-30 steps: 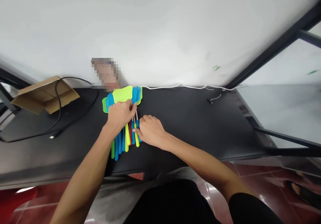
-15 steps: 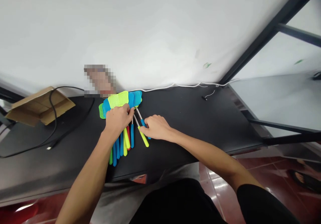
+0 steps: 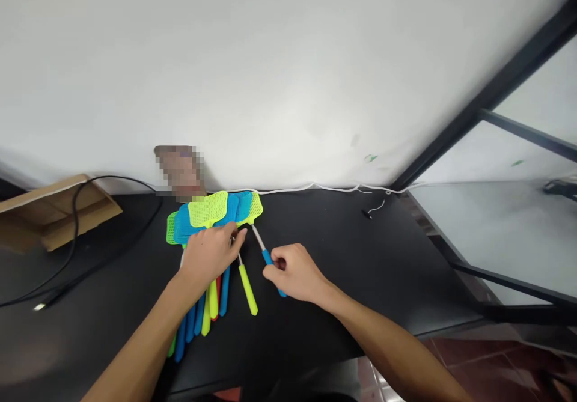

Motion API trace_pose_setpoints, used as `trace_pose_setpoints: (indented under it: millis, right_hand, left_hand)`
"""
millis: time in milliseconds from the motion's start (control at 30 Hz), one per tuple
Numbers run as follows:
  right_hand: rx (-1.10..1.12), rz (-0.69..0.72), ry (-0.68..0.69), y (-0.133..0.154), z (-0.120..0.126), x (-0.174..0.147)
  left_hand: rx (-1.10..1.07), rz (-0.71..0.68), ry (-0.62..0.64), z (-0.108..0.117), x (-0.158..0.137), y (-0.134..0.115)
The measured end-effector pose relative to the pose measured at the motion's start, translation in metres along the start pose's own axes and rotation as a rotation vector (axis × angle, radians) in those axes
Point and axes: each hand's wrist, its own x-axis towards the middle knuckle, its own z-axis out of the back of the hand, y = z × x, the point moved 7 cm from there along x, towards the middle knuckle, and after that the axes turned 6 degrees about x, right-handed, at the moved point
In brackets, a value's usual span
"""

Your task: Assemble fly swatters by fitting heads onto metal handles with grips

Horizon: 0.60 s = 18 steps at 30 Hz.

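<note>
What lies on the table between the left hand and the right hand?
In the head view, one fly swatter with a yellow handle lies on the black table between the left hand and the right hand, which grips a blue-handled swatter.

1. Left hand point(image 3: 210, 255): palm down, back of the hand toward the camera, fingers curled forward and pressed downward, thumb tucked to the inner side.
2. Left forearm: bare, entering from the lower left and running diagonally up to the wrist, which is nearly straight.
3. Right hand point(image 3: 295, 273): loosely fisted, thumb and forefinger pinched together at its upper left.
4. Right forearm: bare, entering from the lower right, angled up and leftward.
5. The two hands lie near each other, not touching.
</note>
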Motion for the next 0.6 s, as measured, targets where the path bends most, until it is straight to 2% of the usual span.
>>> trace_pose_setpoints:
  millis: [133,300,433,600]
  right_hand:
    - [0.051,0.024,0.052,0.004,0.012,-0.001]
    - [0.073,0.012,0.128,-0.006,0.023,-0.005]
    - [0.159,-0.044,0.208,-0.017,0.028,-0.010]
    - [0.267,-0.130,0.206,-0.021,0.037,-0.016]
  left_hand:
    - [0.021,-0.017,0.040,-0.003,-0.002,-0.002]
    - [0.038,-0.016,0.057,-0.004,-0.004,0.000]
    - [-0.005,-0.027,0.050,-0.002,-0.005,0.000]
    - [-0.052,-0.041,0.043,-0.001,-0.005,-0.001]
